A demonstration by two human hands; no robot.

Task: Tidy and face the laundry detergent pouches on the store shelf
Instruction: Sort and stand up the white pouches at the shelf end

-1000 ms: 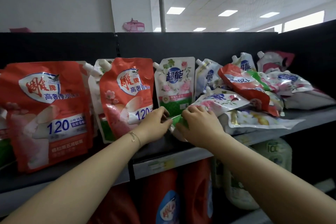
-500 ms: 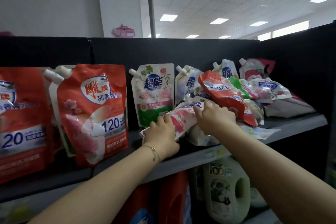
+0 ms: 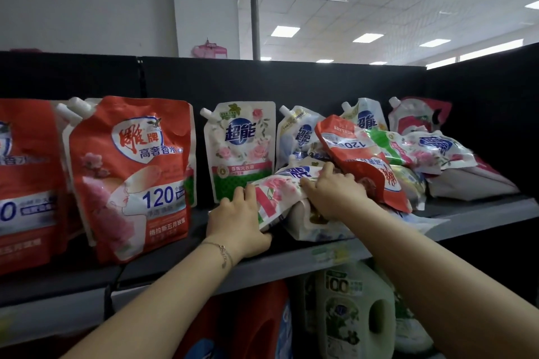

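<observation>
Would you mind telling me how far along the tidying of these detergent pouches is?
Done: the big red plastic pouch and the white-and-green floral pouch stand upright, labels forward. In hand: the left hand and right hand grip a toppled white rose-print pouch. Remaining: the heap on the right, where an upside-down red pouch lies across other fallen pouches.

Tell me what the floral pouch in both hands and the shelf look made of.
Floral pouch: probably glossy, flexible plastic film; it crumples and shows glare. Shelf: smooth matte grey, perhaps painted metal; the look leaves that open.
</observation>
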